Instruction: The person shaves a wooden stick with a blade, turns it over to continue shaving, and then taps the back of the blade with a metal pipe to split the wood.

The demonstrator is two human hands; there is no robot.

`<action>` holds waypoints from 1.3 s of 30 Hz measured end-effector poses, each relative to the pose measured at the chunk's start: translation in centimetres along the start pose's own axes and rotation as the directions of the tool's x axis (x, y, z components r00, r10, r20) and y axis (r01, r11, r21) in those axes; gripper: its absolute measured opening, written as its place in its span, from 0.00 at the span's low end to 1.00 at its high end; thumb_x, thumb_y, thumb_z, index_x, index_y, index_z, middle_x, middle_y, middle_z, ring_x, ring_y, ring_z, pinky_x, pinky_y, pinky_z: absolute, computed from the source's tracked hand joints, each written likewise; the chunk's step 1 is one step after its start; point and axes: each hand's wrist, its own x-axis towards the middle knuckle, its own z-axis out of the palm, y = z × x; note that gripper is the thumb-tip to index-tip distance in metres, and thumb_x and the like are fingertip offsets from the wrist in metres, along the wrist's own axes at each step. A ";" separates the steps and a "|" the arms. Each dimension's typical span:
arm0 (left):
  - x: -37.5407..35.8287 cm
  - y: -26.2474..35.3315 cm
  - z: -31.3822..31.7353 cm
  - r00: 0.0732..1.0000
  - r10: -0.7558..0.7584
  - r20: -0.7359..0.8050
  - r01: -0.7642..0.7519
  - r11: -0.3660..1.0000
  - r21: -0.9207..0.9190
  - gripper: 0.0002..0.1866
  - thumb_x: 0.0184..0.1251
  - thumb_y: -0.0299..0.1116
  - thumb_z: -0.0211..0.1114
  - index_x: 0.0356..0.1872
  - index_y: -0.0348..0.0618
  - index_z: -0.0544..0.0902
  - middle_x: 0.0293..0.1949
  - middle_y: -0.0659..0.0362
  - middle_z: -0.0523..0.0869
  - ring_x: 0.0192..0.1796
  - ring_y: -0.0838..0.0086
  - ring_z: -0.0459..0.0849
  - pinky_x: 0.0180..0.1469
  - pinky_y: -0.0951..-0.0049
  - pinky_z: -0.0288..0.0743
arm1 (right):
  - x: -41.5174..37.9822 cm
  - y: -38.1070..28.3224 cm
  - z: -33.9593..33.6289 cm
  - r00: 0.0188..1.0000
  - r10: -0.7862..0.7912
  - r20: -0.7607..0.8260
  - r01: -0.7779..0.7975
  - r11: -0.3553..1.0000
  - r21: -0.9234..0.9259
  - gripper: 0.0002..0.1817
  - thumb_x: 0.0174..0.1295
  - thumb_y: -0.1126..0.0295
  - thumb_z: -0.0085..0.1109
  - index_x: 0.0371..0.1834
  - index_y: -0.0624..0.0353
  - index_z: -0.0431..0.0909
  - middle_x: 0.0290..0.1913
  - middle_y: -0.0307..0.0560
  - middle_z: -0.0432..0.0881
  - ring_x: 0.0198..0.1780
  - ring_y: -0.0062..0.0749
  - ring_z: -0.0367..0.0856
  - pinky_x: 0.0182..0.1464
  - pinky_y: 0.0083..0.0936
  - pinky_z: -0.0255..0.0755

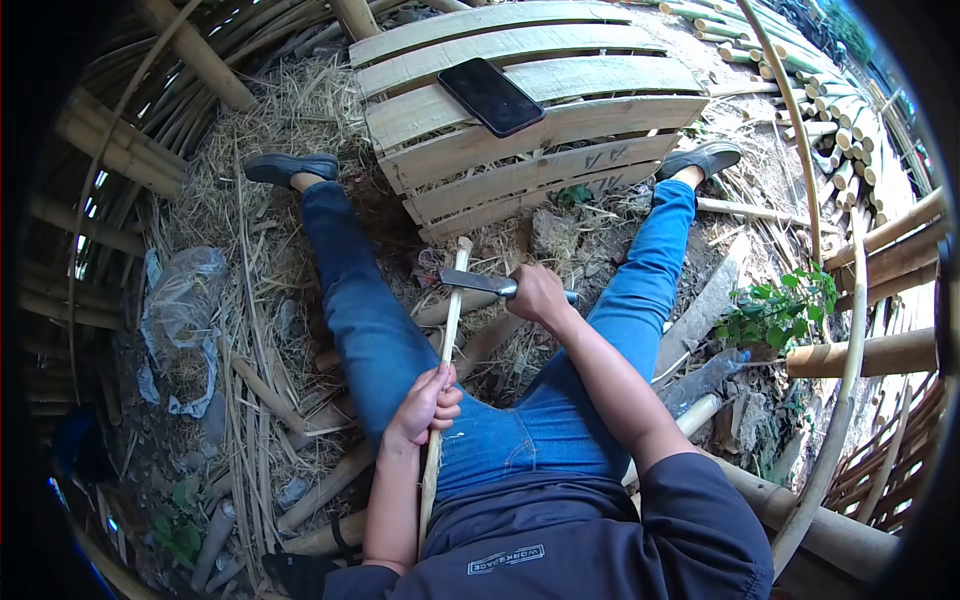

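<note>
My left hand (424, 408) is closed around a long, pale bamboo strip (452, 318), which runs from beside my belly up between my knees. In my right hand (540, 296) is the handle of a knife (472, 281). Its flat grey blade lies across the strip, near the strip's far end, and looks to be touching it. The handle's end shows past my right fist. Both hands are over the space between my spread legs in blue jeans.
A slatted wooden crate (540, 140) stands ahead between my feet, with a black phone (491, 96) on top. Bamboo poles (845, 130) are stacked at far right. Clear plastic (187, 300) lies at left among shavings. A leafy plant (780, 312) grows at right, near horizontal bamboo rails.
</note>
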 end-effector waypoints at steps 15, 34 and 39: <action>0.8 0.0 -1.2 1.000 -0.010 0.003 0.010 0.996 -0.087 0.16 0.83 0.49 0.45 0.33 0.54 0.66 0.19 0.74 0.55 0.16 0.90 0.49 0.14 0.86 0.41 | 0.2 1.4 0.6 0.997 0.012 -0.079 -0.010 1.000 0.027 0.11 0.46 0.68 0.61 0.31 0.59 0.87 0.31 0.62 0.85 0.38 0.58 0.86 0.49 0.46 0.79; 1.0 -0.5 -0.2 0.993 0.049 -0.108 -0.051 0.999 -0.011 0.15 0.83 0.46 0.47 0.34 0.52 0.66 0.19 0.73 0.57 0.16 0.91 0.51 0.14 0.85 0.42 | 0.6 2.2 1.5 0.997 0.041 -0.064 -0.033 0.992 0.122 0.13 0.48 0.64 0.64 0.32 0.62 0.87 0.30 0.64 0.85 0.37 0.59 0.86 0.47 0.46 0.80; 1.1 0.1 -1.1 0.995 0.059 -0.084 -0.065 0.995 -0.071 0.15 0.82 0.46 0.47 0.34 0.51 0.67 0.19 0.74 0.57 0.16 0.91 0.51 0.15 0.86 0.42 | -0.7 0.2 0.0 0.984 -0.175 -0.047 0.180 0.967 0.182 0.17 0.50 0.57 0.66 0.29 0.62 0.85 0.23 0.63 0.81 0.30 0.60 0.83 0.39 0.46 0.78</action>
